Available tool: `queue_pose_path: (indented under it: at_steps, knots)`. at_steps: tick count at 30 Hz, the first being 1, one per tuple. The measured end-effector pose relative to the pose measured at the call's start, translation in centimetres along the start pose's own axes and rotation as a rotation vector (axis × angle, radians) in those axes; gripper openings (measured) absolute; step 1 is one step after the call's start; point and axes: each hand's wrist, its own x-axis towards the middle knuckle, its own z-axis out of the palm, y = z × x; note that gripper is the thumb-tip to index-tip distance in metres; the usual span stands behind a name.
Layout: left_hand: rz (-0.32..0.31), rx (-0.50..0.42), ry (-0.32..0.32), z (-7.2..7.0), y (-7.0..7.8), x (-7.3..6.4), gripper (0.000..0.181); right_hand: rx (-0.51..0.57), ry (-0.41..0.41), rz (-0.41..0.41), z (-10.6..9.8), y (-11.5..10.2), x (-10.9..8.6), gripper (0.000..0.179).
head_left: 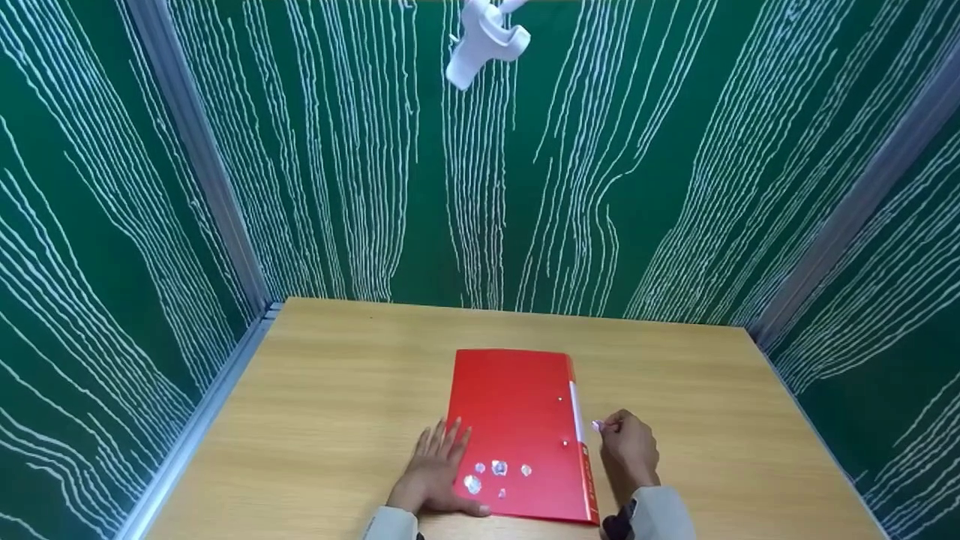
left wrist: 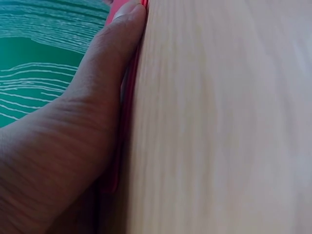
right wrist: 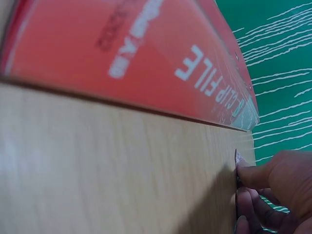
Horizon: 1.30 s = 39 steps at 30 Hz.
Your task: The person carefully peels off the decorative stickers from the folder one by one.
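A red clip file (head_left: 510,412) lies flat on the table, its spine with white lettering (right wrist: 209,80) facing right. Several small shiny silvery stickers (head_left: 499,468) are on the lower part of its cover. My left hand (head_left: 435,469) rests with spread fingers over the file's lower left edge, the thumb (left wrist: 109,53) along the bottom edge. Right of the spine, my right hand (head_left: 631,448) pinches a small shiny sticker (head_left: 598,425) between thumb and fingertips, close over the table. The right wrist view shows only a thin tip of that sticker beside the thumb.
The light wooden table (head_left: 360,367) runs to green walls (head_left: 427,225) with white wavy lines at the back and sides. Grey metal posts (head_left: 199,150) stand at the corners. A white bracket-like object (head_left: 484,41) hangs high in front of the back wall.
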Motion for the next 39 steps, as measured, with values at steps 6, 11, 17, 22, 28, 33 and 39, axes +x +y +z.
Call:
queue_pose_path:
  at_steps: [6, 11, 17, 22, 28, 33, 39]
  knots:
    - [-0.005, 0.04, 0.006, -0.05, 0.25, -0.2, 0.129, 0.022, 0.024, 0.011, 0.04, 0.39, -0.23, 0.013]
    - [-0.004, 0.05, 0.009, 0.16, 0.15, -0.2, 0.129, 0.041, 0.014, 0.029, 0.12, 0.46, -0.45, 0.011]
    - [0.0, 0.042, 0.013, 0.31, 0.08, -0.09, 0.129, 0.056, -0.005, 0.066, 0.29, 0.33, -0.53, 0.011]
    - [-0.008, 0.038, 0.011, 0.31, 0.09, -0.06, 0.129, 0.075, -0.018, 0.095, 0.3, 0.32, -0.67, 0.012]
    - [-0.01, -0.009, 0.004, 0.16, -0.08, 0.02, 0.129, 0.033, 0.05, -0.029, 0.03, 0.59, -0.6, 0.011]
    - [-0.015, -0.04, -0.007, 0.18, -0.26, 0.26, 0.129, 0.029, 0.062, -0.051, -0.24, 0.51, -0.46, 0.011]
    - [-0.027, -0.084, 0.008, 0.5, -0.29, 0.28, 0.13, 0.05, 0.026, 0.012, -0.34, 0.34, -0.78, 0.012]
